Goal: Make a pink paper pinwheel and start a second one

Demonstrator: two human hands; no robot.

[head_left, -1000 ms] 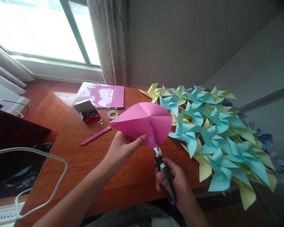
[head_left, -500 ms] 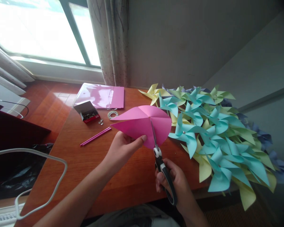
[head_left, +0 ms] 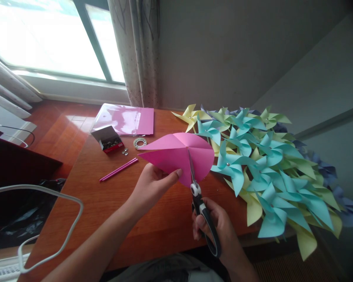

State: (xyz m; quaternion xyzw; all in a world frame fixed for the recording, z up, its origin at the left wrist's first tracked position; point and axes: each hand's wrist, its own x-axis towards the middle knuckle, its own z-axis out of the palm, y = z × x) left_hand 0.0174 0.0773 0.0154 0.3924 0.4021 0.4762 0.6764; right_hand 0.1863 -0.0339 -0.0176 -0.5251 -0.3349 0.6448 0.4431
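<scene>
My left hand (head_left: 154, 184) pinches the near edge of a pink paper disc (head_left: 176, 156) with fold creases, held above the wooden table (head_left: 111, 203). My right hand (head_left: 216, 227) is wrapped round the black handles of scissors (head_left: 198, 196). Their blades are closed into a cut that runs from the disc's near edge toward its centre.
A big heap of teal, yellow and blue paper pinwheels (head_left: 264, 168) covers the table's right side. At the back lie a pink plastic folder (head_left: 125, 119), a small box of fasteners (head_left: 107, 138), a tape roll (head_left: 140, 142) and two pink sticks (head_left: 119, 169). A white cable (head_left: 47, 227) loops at the left.
The pink disc has sunk slightly and flattened in my left hand. The scissors stay in the same cut, barely shifted.
</scene>
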